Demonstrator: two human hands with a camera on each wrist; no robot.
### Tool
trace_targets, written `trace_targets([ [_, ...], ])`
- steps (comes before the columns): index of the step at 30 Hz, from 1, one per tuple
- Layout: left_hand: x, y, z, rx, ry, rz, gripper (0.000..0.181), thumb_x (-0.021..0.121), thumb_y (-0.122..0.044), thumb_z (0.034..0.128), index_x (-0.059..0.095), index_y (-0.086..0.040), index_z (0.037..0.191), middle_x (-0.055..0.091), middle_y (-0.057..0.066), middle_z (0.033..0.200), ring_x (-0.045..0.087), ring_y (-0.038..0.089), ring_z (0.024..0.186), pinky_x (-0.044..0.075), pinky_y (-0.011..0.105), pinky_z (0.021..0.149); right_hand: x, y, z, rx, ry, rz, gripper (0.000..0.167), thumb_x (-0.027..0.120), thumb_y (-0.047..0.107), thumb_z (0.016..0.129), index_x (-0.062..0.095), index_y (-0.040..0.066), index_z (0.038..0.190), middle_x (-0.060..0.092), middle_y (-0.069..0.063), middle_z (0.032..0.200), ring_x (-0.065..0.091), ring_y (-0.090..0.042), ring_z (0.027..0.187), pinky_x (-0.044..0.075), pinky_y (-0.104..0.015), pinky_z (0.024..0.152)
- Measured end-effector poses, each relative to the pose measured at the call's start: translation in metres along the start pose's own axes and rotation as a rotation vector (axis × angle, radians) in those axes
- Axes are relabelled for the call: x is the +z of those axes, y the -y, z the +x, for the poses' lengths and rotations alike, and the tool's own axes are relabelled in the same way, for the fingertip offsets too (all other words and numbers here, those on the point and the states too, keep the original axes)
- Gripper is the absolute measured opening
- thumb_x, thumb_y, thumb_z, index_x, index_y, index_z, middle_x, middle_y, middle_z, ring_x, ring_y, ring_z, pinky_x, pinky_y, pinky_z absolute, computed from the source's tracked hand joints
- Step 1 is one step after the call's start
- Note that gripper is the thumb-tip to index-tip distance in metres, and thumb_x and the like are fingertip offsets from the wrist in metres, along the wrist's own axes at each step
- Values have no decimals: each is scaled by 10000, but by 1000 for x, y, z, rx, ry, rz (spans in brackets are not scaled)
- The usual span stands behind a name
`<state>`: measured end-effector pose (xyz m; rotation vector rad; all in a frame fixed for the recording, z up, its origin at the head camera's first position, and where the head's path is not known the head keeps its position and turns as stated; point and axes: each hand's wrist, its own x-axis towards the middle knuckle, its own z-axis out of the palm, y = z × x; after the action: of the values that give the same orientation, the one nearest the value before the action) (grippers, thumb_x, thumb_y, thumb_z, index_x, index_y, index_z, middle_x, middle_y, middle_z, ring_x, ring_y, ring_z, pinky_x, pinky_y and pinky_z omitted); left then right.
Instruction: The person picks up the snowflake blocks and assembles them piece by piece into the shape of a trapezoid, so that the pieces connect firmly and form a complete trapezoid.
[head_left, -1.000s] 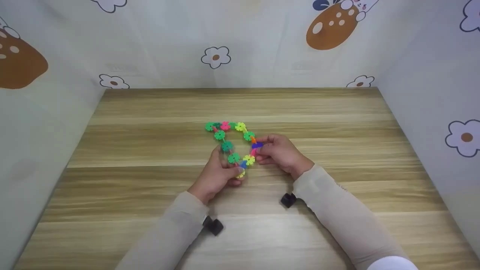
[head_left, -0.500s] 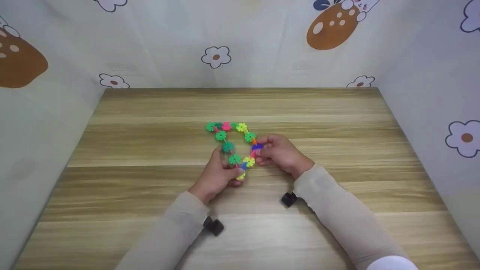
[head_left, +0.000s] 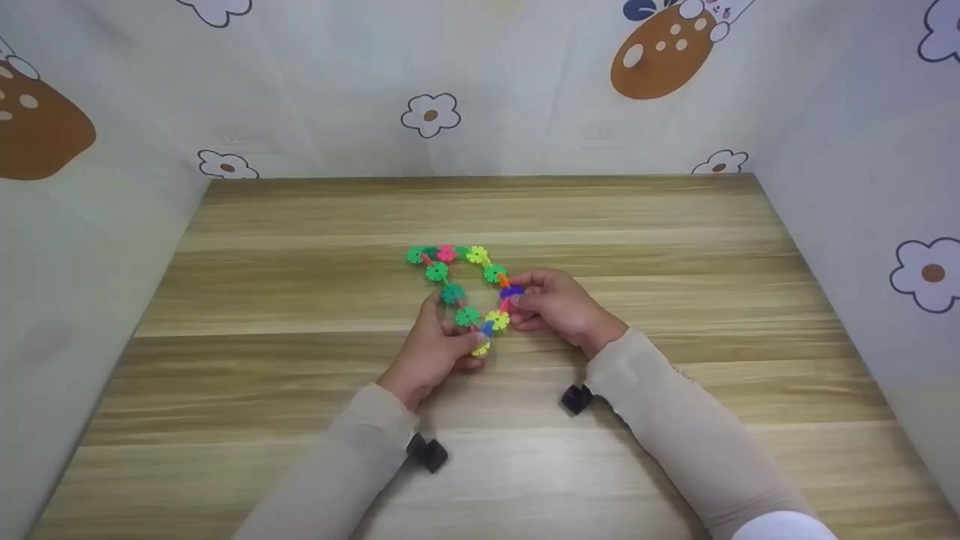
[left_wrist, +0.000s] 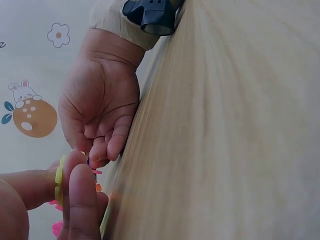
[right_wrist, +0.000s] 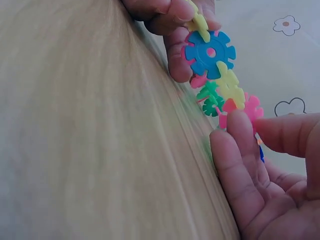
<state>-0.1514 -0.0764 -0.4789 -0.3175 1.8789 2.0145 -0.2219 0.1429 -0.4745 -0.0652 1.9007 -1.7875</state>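
Notched plastic snowflake discs, slotted together in a closed loop (head_left: 466, 316), are held between both hands above the table. Green, pink and yellow discs form the far side. My left hand (head_left: 431, 349) pinches a yellow disc (left_wrist: 59, 186) at the loop's near end between thumb and fingers. On the loop's right side, my right hand (head_left: 561, 306) pinches around the purple-blue disc (head_left: 513, 292), beside an orange and a pink one. In the right wrist view, a blue disc (right_wrist: 210, 54) shows near the left fingers, and a pink disc (right_wrist: 250, 107) lies at the right fingertips.
The wood-grain table (head_left: 300, 270) spreads around the hands. A pale curtain (head_left: 322, 90) printed with flowers and brown fruit stands behind and along both sides. Small black cameras (head_left: 577, 400) hang under the wrists.
Both hands keep their hold with hardly any movement. The far end of the disc loop has shifted very slightly to the left in the last half second.
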Motion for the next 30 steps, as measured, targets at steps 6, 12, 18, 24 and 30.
trace_targets([
  [6,0,0,0,6,-19,-24,1084,765,-4,941,-11,-171,1679,648,151,1067,739,236,829,656,372,762,5,-2,-1,-29,-14,-54,477,717,76,958,581,0,1409,694,-92,1005,695,-169,756,650,-317,727],
  [12,2,-1,-3,30,4,-3,1054,774,-18,936,30,-181,1666,678,156,1071,744,238,867,654,379,772,16,1,-7,-31,-17,-106,584,798,117,923,506,35,1422,685,-150,1116,738,-240,877,655,-382,771],
  [18,3,-2,-3,38,14,26,1029,783,-25,932,67,-169,1656,682,169,1110,724,237,926,649,375,791,21,2,-8,-63,-41,-81,567,783,-3,906,513,-19,1403,704,-153,1100,749,-230,953,649,-392,837],
  [24,2,1,-2,54,23,10,1091,799,-38,923,16,-175,1671,681,170,1116,723,227,922,649,369,771,22,0,-6,-70,-64,-64,603,770,-15,905,477,-68,1429,722,-191,1148,750,-213,964,647,-370,839],
  [30,1,2,-1,57,17,7,1131,809,-56,919,-20,-178,1679,672,171,1116,723,232,912,650,373,771,21,-1,-6,-45,-56,-21,573,736,-23,934,469,-74,1439,720,-199,1181,751,-215,997,645,-365,849],
])
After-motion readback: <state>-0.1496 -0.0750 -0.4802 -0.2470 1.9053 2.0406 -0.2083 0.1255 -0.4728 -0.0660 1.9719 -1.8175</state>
